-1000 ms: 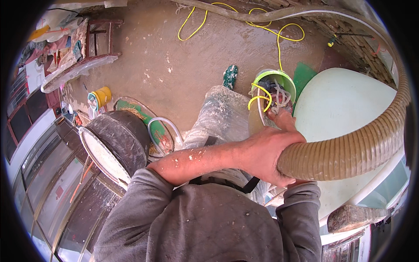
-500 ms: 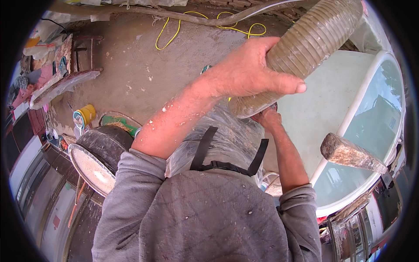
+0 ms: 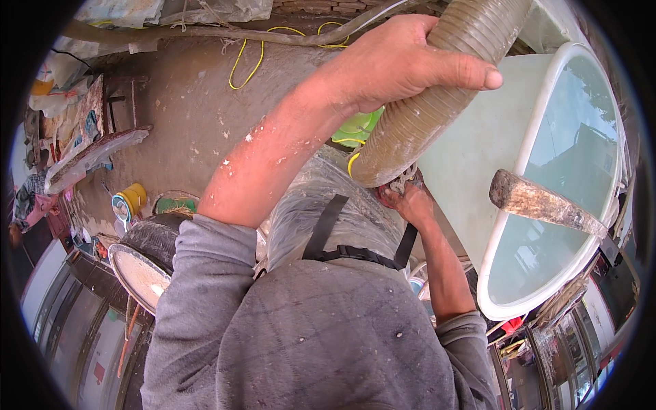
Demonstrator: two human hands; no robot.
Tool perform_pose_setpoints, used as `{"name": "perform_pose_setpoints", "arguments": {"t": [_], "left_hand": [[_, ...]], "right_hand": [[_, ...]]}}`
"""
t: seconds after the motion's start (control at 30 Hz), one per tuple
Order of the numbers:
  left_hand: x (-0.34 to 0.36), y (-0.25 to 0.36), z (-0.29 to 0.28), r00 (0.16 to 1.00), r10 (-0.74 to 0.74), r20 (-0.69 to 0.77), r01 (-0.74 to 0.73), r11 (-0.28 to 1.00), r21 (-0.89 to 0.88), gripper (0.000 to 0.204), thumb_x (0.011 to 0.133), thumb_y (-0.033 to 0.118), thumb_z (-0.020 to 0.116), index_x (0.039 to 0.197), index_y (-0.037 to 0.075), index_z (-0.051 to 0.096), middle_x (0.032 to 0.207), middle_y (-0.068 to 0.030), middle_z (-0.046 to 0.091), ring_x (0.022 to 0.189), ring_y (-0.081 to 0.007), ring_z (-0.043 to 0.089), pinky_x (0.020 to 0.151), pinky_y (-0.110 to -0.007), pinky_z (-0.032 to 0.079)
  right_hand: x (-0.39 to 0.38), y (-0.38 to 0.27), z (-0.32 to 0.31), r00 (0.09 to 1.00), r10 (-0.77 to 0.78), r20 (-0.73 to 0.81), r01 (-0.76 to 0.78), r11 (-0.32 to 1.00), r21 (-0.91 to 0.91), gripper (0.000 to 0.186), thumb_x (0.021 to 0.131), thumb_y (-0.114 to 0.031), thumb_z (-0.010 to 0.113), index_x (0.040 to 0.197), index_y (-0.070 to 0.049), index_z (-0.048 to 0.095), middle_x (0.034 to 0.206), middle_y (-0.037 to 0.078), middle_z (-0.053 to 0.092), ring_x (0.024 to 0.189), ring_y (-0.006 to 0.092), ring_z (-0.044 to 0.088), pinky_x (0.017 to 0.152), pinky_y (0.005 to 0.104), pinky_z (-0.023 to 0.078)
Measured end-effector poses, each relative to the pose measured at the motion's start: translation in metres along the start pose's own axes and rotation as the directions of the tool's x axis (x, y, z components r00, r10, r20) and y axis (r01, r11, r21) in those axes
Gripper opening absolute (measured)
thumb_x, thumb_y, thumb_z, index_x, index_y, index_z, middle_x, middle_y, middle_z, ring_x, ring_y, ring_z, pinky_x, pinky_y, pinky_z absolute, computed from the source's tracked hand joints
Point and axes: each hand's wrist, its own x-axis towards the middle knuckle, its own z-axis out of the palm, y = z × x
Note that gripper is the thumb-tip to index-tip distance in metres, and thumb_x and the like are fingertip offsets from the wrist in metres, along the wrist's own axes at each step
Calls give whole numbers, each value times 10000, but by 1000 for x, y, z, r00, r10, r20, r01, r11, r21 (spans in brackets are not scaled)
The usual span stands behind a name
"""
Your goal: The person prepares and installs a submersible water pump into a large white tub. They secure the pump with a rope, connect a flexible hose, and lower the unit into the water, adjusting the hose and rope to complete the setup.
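Note:
A thick, ribbed, brownish hose (image 3: 437, 113) slants from the upper right down to the middle, dirty and wet-looking. My left hand (image 3: 400, 65) is closed round it from the left, thumb across the front; the other fingers are behind the hose. Just below the hose's lower end, my right hand (image 3: 413, 203) is closed on something reddish and grey, largely covered, whose kind I cannot make out. A bit of yellow cord (image 3: 353, 165) shows by that end. Clear plastic sheeting (image 3: 294, 229) covers my front, under a black buckled strap (image 3: 352, 253).
A large pale tub (image 3: 523, 157) of water stands on the right, with a wooden-handled piece (image 3: 533, 198) across its rim. Beyond the hose lies a green basin (image 3: 355, 126). At left are a yellow bucket (image 3: 137, 197), a black round container (image 3: 152, 239) and a low bench (image 3: 102, 154).
My left hand is farther up from the hose's lower end. The view has shifted, and the green basin now shows beside the hose. My right hand stays low by the hose end.

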Motion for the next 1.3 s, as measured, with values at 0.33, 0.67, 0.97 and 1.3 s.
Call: {"name": "perform_pose_setpoints", "arguments": {"t": [0.33,0.67,0.97,1.3], "left_hand": [[21,-14,20,957,87,276,-104,994,46,607,843,450,730,1186,-32,590,1048,-128,662,933,-193,661,841,-329,535],[-68,-226,-33,712,-698,78,650,698,300,369,987,313,515,1219,37,594,1144,-81,660,1053,-158,617,915,-341,483],[-106,-295,-28,285,-803,524,399,596,697,396,919,196,577,1282,46,628,1257,-109,659,1129,-195,616,983,-326,470],[-91,-330,9,88,-747,659,535,594,601,315,824,197,761,1113,82,712,1083,-82,705,1131,-238,599,1003,-411,447]], "right_hand": [[-64,-24,62,958,284,-38,-239,863,445,626,883,-549,616,1030,59,632,945,339,660,961,465,652,825,523,498],[-108,-36,114,959,262,-105,-120,715,688,633,887,-554,625,1011,67,623,904,333,656,917,504,633,783,539,493],[-138,-42,129,959,280,-31,-203,764,612,595,904,-537,609,1015,47,632,895,334,658,880,502,642,784,550,500],[-153,-32,145,953,302,-24,-227,763,606,580,914,-523,593,1073,33,636,887,323,665,878,479,658,792,538,518]]}}
